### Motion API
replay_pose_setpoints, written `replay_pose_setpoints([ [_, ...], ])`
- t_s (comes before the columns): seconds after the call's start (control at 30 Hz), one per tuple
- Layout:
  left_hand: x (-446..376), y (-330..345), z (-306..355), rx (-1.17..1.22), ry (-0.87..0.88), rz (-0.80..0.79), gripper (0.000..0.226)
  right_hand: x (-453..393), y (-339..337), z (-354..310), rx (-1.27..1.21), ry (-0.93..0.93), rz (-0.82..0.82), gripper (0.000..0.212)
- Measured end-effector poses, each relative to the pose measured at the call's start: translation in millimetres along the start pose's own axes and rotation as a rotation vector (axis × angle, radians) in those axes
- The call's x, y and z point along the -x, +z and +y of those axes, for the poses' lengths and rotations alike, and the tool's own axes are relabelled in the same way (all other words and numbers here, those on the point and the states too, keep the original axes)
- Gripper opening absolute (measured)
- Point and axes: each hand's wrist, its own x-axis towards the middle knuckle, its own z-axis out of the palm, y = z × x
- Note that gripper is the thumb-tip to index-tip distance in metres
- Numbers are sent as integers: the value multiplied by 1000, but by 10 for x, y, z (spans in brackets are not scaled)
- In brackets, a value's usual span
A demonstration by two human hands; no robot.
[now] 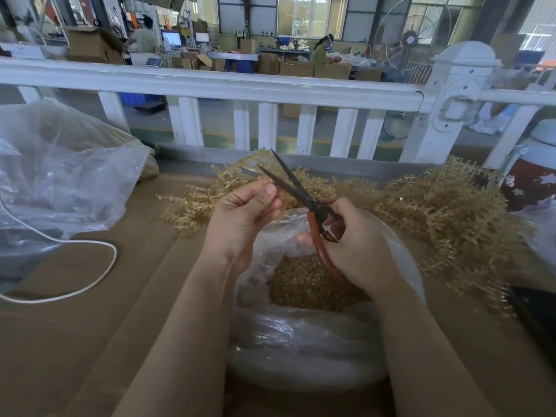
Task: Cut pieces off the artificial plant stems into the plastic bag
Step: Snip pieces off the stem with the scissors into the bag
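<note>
Left hand (245, 212) pinches stem (240, 167); right hand (358, 242) grips scissors (296, 191) above plastic bag (301, 341)

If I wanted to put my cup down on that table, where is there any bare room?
The brown tabletop is bare between the white cord and the open plastic bag, and nearer, left of the left forearm. It is crowded on the right, under the heap of plant stems, and far left under the big clear bag.

Tan plastic stem (240, 173) held above open clear bag (301, 350) of cut pieces (310, 287); loose stems (445, 212) heaped at right.
</note>
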Motion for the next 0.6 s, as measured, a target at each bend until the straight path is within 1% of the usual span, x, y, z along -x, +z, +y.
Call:
replay_pose_setpoints([
  [0.07,-1,-7,1,-3,11,-15,11,9,3,1,73,-27,0,55],
  [0.2,2,-19,8,-41,30,-37,16,22,-11,-39,149,-67,18,57],
  [0.33,-2,-6,0,-153,108,-22,33,42,-48,-94,173,-74,30,58],
  [0.47,17,14,-17,-263,163,-6,21,68,-92,-147,228,-62,27,59],
  [0.6,36,25,-19,-297,209,-34,23,86,-157,-218,321,-36,27,58],
])
